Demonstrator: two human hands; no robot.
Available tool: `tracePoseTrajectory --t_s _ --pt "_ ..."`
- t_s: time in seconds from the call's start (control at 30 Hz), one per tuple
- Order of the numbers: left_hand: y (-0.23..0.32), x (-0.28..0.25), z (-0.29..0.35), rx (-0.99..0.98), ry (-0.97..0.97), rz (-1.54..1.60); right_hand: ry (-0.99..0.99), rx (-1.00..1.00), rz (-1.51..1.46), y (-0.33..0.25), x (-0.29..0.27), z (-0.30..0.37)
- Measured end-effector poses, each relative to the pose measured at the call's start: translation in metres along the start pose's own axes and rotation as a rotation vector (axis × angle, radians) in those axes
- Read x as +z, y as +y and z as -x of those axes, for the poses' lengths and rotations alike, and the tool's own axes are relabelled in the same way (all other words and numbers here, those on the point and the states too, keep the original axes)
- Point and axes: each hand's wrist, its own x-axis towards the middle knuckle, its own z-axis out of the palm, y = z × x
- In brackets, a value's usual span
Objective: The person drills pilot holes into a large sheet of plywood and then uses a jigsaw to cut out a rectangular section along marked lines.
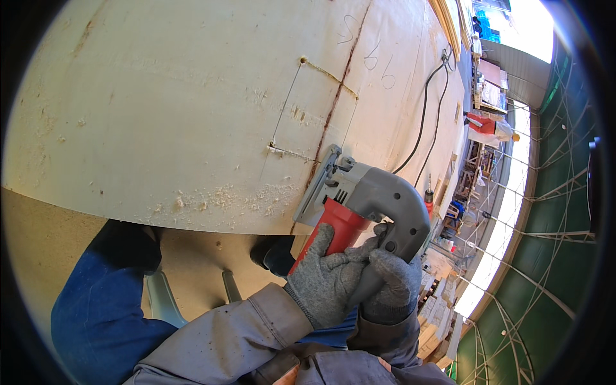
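Note:
Both my hands, in grey work gloves, are closed on a grey and red jigsaw [388,196]. My left hand [328,276] wraps the red body, and my right hand [393,279] grips the grey rear handle. The saw's metal base plate [317,186] is at the surface of a large pale wooden board [160,115], beside the pencilled rectangle's near side; the blade is hidden. Rough sawn lines run along the rectangle's far and near sides, with a drilled hole [303,60] at its far left corner. Pencil marks are on the board nearby.
Sawdust [221,197] lies along the board's near edge. A dark cable [423,109] runs across the board's right part. A drill [428,197] stands right of the saw. Stool legs [165,296] are below the board. Far right, another person [487,125] is by stacked material.

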Motion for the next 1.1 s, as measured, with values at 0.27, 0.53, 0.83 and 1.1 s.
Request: tracePoseTrajectory --t_s 0.27,0.53,0.83,1.1 --pt "-0.003 0.009 0.000 -0.037 -0.050 -0.011 -0.020 -0.032 -0.038 0.002 -0.002 0.003" --pt "-0.002 0.011 -0.002 -0.031 -0.090 -0.091 -0.058 -0.033 -0.014 0.004 -0.008 0.002" --pt "-0.005 0.018 0.002 -0.043 -0.057 -0.039 -0.051 -0.037 -0.042 0.007 -0.010 0.001" --pt "-0.001 0.018 -0.001 -0.012 -0.011 -0.079 -0.051 -0.049 -0.023 0.006 -0.012 -0.003"
